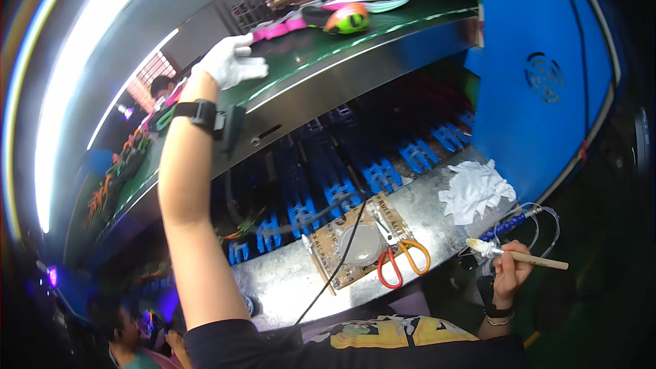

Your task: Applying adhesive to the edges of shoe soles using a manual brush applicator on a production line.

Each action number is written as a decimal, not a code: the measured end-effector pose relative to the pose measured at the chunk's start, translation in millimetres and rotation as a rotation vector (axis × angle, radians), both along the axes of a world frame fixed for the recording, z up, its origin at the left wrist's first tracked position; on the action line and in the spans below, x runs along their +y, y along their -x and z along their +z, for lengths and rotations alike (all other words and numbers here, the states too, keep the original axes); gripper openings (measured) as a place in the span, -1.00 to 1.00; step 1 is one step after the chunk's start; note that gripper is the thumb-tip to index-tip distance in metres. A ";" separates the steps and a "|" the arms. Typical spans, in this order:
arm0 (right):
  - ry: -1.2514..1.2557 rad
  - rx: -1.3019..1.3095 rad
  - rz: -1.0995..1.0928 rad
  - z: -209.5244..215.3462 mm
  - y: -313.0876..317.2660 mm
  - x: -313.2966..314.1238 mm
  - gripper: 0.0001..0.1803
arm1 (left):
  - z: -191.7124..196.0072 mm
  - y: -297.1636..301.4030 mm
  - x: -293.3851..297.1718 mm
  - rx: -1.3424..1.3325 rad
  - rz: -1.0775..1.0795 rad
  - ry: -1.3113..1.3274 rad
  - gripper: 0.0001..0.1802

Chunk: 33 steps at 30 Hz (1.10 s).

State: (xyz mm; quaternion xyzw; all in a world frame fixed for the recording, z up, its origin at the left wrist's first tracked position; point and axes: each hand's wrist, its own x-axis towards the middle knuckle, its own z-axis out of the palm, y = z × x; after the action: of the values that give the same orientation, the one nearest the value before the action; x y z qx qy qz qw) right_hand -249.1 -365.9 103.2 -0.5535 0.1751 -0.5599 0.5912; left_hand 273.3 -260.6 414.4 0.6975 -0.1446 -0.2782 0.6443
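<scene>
My left hand (pixel 234 63), in a white glove, is stretched out over the near edge of a green conveyor belt (pixel 304 58). Its fingers are apart, close to a pink strap-like piece (pixel 281 27), and nothing shows in its grasp. Beyond that piece lie a rounded orange and yellow-green item (pixel 348 20) and pink-and-white parts (pixel 372 1), somewhat blurred. At the lower right, my bare right hand (pixel 511 277) is closed around a paintbrush (pixel 543 260) with a wooden handle. Whitish matter coats its bristles, which point left.
A metal ledge (pixel 273 287) bears cardboard (pixel 342 277), a round clear dish (pixel 361 244), scissors (pixel 400 260), another brush (pixel 317 262) and a crumpled white cloth (pixel 476 191). A black cable (pixel 335 266) crosses the ledge. A blue panel (pixel 540 130) stands right. Another person (pixel 126 331) is at lower left.
</scene>
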 end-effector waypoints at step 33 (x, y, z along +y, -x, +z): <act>-0.048 0.112 0.165 21.2 -100.8 48.4 -0.87 | 21.9 -38.6 162.9 -1.118 -0.358 -0.813 -0.87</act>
State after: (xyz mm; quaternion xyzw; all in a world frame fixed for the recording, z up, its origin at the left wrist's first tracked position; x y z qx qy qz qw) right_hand -148.3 -317.5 124.4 -0.5823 0.1752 -0.4731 0.6375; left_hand 311.9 -97.7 436.3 0.8863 -0.4504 -0.0125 0.1072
